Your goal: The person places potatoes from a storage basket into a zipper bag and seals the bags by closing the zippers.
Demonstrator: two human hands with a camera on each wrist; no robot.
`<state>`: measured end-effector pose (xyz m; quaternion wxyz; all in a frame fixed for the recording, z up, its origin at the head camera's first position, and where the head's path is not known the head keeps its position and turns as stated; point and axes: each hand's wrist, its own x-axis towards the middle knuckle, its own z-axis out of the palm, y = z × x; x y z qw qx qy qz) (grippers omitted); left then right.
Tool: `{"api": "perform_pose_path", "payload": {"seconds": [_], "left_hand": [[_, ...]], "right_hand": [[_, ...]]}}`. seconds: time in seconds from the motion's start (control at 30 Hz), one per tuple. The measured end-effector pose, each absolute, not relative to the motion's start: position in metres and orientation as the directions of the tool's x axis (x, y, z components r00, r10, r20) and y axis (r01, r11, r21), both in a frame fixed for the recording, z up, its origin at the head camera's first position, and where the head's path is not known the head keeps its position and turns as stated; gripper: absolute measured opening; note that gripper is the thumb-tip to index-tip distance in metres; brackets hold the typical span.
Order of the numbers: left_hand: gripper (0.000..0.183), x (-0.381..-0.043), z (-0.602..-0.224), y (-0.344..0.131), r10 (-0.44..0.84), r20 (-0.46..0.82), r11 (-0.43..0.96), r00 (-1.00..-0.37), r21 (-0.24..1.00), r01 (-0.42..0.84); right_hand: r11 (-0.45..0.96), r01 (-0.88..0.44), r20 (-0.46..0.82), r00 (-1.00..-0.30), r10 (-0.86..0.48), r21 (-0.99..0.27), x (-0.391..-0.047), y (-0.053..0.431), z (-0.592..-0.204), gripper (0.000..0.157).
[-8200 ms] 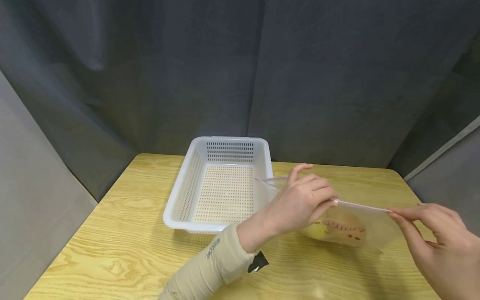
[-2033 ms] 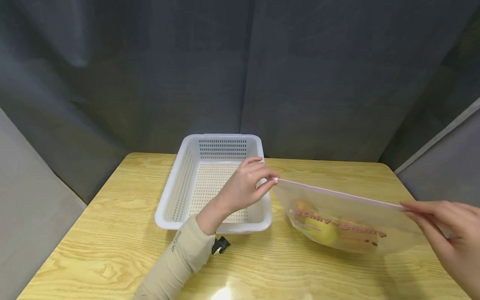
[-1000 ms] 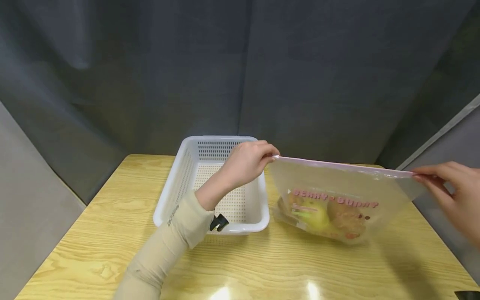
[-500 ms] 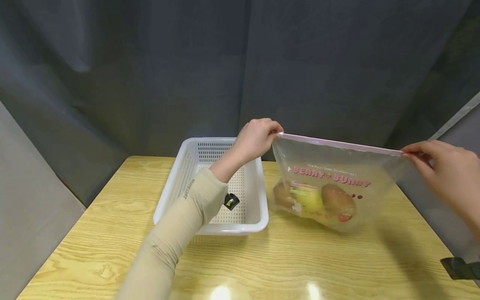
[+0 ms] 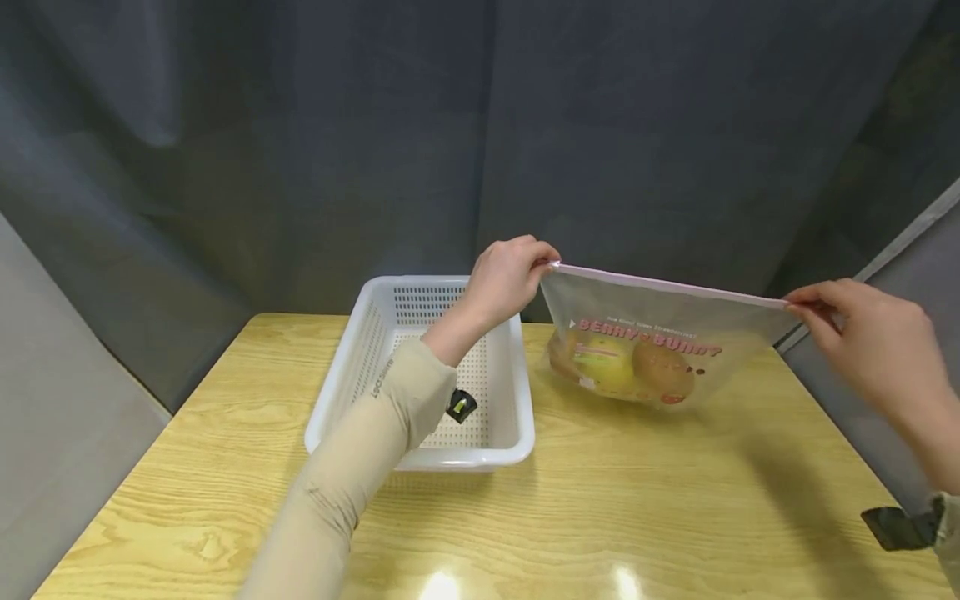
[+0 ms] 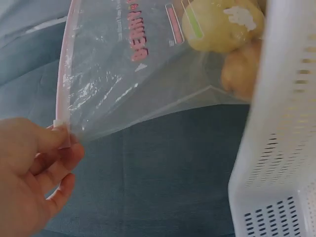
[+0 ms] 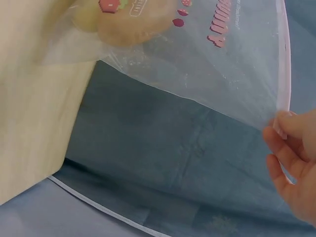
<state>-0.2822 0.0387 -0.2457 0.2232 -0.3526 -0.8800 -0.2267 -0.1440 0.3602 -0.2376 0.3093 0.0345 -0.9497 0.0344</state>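
Note:
A clear zipper bag (image 5: pixel 630 304) with a pink top strip and pink lettering hangs stretched between both hands over the table's right half. My left hand (image 5: pixel 507 279) pinches the strip's left end, at a small white slider (image 6: pixel 61 129) in the left wrist view. The strip's right end is pinched by my right hand (image 5: pixel 870 337), thumb against fingers. Through the film show a yellow round fruit or vegetable (image 6: pixel 217 24) and brown, potato-like ones (image 5: pixel 662 372) at the bag's bottom. Whether the bag's lower edge touches the table I cannot tell.
A white perforated basket (image 5: pixel 513 454) stands left of the bag, partly covered by my left sleeve (image 5: pixel 360 467). The wooden table (image 5: pixel 637 500) runs back to a dark curtain (image 5: pixel 360 150). Grey panels (image 5: pixel 60 400) rise at the sides.
Earlier my left hand was midway along the strip, with its left end apart; it has since moved left to that end. Both hands have raised the bag, then shifted it slightly left and away.

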Motion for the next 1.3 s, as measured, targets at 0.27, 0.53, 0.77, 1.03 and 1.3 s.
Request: {"api": "perform_pose_path", "payload": {"seconds": [0.27, 0.53, 0.77, 1.03, 1.3], "left_hand": [[0.016, -0.256, -0.258, 0.025, 0.569, 0.568, 0.585, -0.595, 0.229, 0.778], [0.013, -0.230, -0.271, 0.017, 0.634, 0.589, 0.547, -0.501, 0.116, 0.829], [0.015, -0.204, -0.282, 0.012, 0.707, 0.545, 0.497, -0.450, 0.069, 0.865], [0.013, -0.184, -0.294, 0.008, 0.766, 0.513, 0.437, -0.387, 0.026, 0.899], [0.011, -0.171, -0.306, 0.009, 0.794, 0.508, 0.398, -0.333, -0.022, 0.917]], "right_hand": [[0.989, -0.144, 0.638, -0.765, -0.090, -0.033, -0.113, 0.356, -0.255, 0.014], [0.955, -0.291, 0.740, -0.654, -0.156, -0.057, -0.089, 0.356, -0.276, 0.030], [0.912, -0.386, 0.758, -0.635, -0.153, -0.139, -0.068, 0.355, -0.293, 0.050], [0.897, -0.391, 0.711, -0.690, -0.136, -0.208, -0.049, 0.362, -0.314, 0.014], [0.856, -0.446, 0.697, -0.701, -0.151, -0.262, -0.039, 0.370, -0.330, 0.015]]}}
